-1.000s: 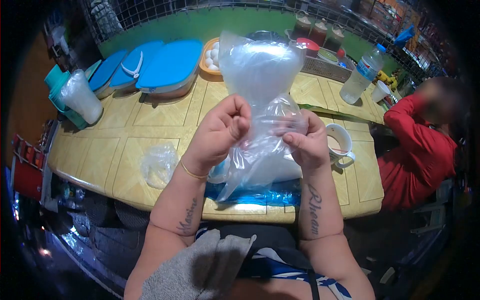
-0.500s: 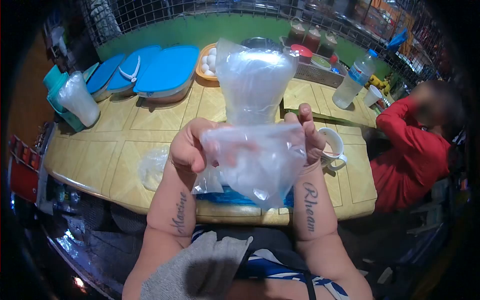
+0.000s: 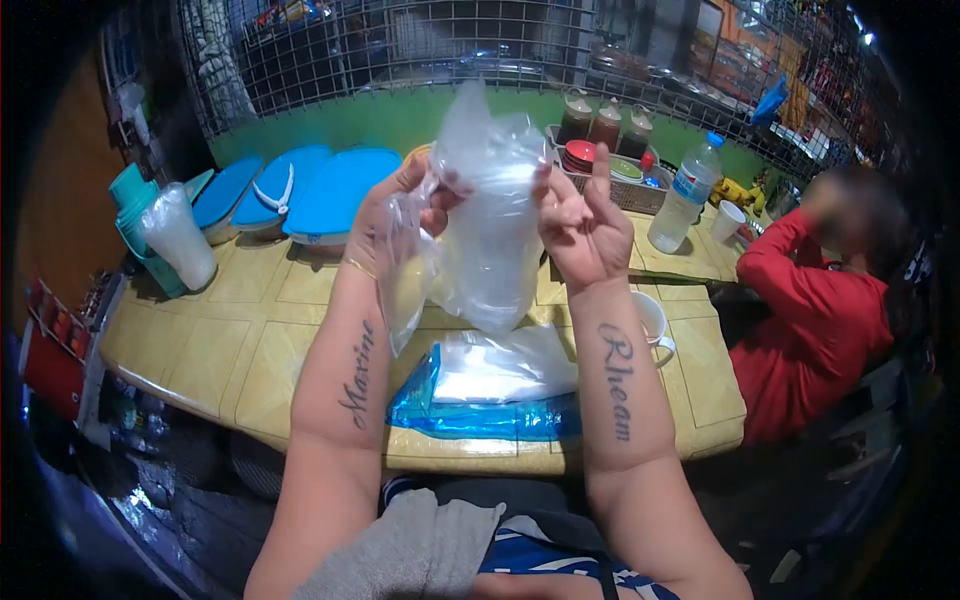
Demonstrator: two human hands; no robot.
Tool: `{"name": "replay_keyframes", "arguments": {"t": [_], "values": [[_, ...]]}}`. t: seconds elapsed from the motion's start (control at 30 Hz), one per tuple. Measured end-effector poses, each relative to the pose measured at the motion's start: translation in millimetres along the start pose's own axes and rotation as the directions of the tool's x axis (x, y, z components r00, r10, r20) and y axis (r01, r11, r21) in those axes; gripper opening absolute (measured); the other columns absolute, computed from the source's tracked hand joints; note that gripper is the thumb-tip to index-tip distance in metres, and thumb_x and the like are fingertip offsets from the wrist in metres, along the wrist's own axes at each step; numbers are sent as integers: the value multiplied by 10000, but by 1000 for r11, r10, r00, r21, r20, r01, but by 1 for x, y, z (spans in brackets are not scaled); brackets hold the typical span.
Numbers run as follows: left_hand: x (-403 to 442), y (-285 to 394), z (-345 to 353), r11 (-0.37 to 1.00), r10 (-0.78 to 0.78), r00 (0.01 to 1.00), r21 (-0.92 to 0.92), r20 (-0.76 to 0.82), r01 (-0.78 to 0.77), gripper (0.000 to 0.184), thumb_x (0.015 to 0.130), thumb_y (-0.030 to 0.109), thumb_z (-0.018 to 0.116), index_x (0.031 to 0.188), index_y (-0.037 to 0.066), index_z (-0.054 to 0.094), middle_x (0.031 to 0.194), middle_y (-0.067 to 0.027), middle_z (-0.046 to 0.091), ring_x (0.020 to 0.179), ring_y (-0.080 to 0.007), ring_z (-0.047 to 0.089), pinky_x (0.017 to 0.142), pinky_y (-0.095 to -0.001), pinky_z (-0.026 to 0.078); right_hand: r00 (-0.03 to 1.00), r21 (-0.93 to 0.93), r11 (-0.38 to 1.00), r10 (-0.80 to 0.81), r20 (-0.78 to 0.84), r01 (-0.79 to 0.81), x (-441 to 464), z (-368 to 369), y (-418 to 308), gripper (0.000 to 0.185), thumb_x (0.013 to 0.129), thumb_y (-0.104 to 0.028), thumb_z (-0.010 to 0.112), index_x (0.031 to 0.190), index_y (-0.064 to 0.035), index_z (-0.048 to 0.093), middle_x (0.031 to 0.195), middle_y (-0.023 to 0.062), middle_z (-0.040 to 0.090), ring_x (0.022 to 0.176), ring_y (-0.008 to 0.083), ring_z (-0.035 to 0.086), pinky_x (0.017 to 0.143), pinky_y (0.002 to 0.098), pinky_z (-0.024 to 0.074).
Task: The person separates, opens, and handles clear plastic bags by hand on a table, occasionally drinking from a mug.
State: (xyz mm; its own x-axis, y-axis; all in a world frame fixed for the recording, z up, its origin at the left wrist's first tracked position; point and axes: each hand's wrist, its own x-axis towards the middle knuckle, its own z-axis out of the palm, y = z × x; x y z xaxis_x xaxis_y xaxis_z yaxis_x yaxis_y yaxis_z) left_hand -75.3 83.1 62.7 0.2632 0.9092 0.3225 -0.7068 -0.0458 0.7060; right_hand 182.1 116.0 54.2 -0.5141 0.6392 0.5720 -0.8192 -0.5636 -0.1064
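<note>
My left hand (image 3: 405, 205) is closed on clear plastic, with a crumpled clear bag (image 3: 402, 275) hanging from it over the wrist. In front of me, between both hands, is a larger clear plastic bag (image 3: 490, 235), its top edge spread. My right hand (image 3: 583, 220) pinches that bag's right edge with thumb and forefinger, other fingers raised or curled. Below, a stack of flat clear bags (image 3: 505, 365) lies on a blue plastic wrapper (image 3: 480, 418) at the table's front edge. A white mug (image 3: 652, 325) is partly hidden behind my right forearm.
Blue-lidded containers (image 3: 345, 195) and a teal holder with plastic bags (image 3: 180, 235) stand at the left. Toward the back right are a condiment tray (image 3: 640, 195), a water bottle (image 3: 685, 205) and a white cup (image 3: 728, 222). A person in red (image 3: 825, 310) sits at the right.
Both hands have risen and moved away from me. The bag held low between them is now higher, and the flat bags and blue wrapper below are more exposed. The view has tilted upward.
</note>
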Motion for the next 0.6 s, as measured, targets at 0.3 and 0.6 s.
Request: {"name": "replay_keyframes", "arguments": {"t": [0.3,0.6], "values": [[-40,-56,-28,987,-78,979,-152,-187,50,381,966,206,518,1312,47,503,1117,-135,624,874,-200,609,467,-194,432,967,-79,996,-63,-248,44,-74,-60,31,764,918,-36,554,1496,-436,255,1527,65,322,1128,280,528,626,290,443],[-37,-94,-64,993,28,938,-102,-344,-67,288,898,33,578,1184,26,556,997,-128,657,837,-211,659,691,-322,581,873,-186,979,-19,-487,-82,-75,-95,15,319,937,-39,578,1232,-159,551,1071,45,655,792,140,606,532,206,402]]}}
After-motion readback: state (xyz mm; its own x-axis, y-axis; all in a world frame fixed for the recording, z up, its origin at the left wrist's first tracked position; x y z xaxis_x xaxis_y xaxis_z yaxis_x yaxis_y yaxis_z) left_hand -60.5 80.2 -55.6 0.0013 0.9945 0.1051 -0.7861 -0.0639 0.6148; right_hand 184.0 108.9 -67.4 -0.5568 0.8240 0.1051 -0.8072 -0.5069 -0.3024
